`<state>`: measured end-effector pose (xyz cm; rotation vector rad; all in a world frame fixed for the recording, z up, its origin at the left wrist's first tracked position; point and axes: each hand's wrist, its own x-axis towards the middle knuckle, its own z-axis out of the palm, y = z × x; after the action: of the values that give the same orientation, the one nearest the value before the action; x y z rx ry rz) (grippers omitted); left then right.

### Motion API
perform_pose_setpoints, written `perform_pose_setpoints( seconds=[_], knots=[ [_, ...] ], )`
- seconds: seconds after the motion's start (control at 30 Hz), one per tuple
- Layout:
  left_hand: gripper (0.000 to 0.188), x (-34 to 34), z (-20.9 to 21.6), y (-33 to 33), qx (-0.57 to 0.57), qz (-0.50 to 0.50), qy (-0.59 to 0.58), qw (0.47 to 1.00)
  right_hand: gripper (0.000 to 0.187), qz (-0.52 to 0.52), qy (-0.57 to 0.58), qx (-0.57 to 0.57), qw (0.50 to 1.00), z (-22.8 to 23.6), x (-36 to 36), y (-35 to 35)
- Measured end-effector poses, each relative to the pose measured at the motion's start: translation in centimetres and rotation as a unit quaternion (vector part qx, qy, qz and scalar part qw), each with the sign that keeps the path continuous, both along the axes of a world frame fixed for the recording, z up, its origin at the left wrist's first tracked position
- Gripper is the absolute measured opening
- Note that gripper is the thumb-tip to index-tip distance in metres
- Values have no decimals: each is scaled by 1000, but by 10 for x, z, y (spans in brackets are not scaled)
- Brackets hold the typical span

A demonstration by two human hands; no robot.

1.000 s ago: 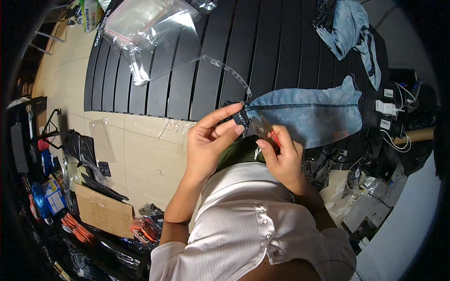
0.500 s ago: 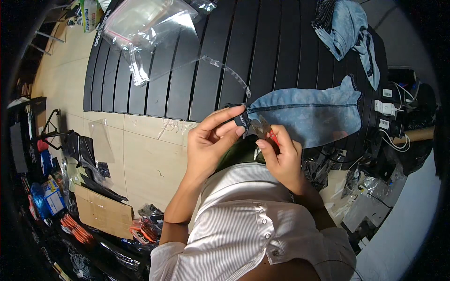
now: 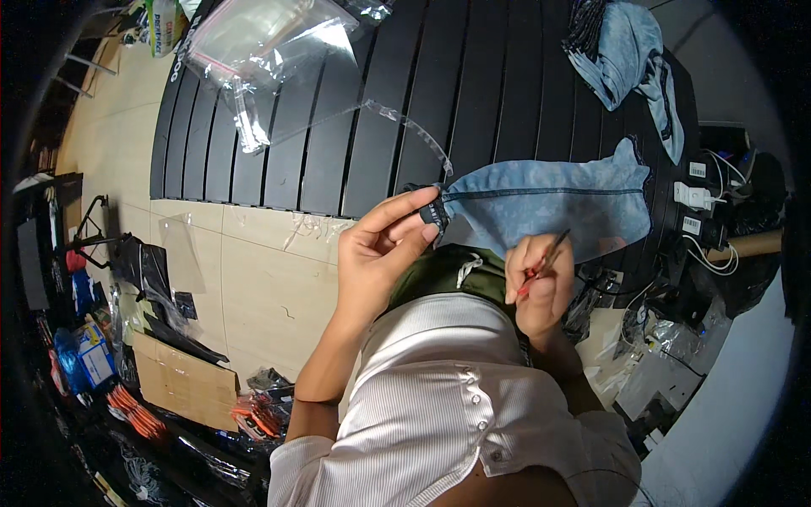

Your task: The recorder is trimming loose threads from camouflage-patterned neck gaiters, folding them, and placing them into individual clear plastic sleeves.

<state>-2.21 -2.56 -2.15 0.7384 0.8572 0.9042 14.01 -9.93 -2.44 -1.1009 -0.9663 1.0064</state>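
Note:
My left hand pinches the black end band of a light blue mottled fabric sleeve between thumb and fingers. The sleeve has a dark lengthwise seam and stretches right from my hand across the table's near edge. My right hand is closed around small red-handled snips, their dark metal tip pointing up and to the right. It stands apart from the band, in front of the sleeve's near edge. My fingers hide most of the snips' handles.
A black slatted table carries clear plastic bags at far left, a thin clear strip, and another blue fabric piece at far right. White plugs and cables lie to the right. Cardboard is on the floor at left.
My right hand has drawn the snips away from the black band, to the right and slightly toward me, and turned their tip up-right. My left hand keeps hold of the band.

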Motion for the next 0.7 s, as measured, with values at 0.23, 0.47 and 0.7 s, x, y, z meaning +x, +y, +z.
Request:
perform_pose_setpoints(
  seconds=[0.23,0.47,0.7],
  knots=[
    [35,1,0,-1,5,-14,-18,1000,25,8,-269,-6,963,14,-1,21],
    [33,3,-1,-1,61,-49,-6,997,17,16,-300,52,952,2,-1,39],
    [32,7,0,0,64,-35,29,997,7,23,-334,20,942,2,7,39]
  ],
)
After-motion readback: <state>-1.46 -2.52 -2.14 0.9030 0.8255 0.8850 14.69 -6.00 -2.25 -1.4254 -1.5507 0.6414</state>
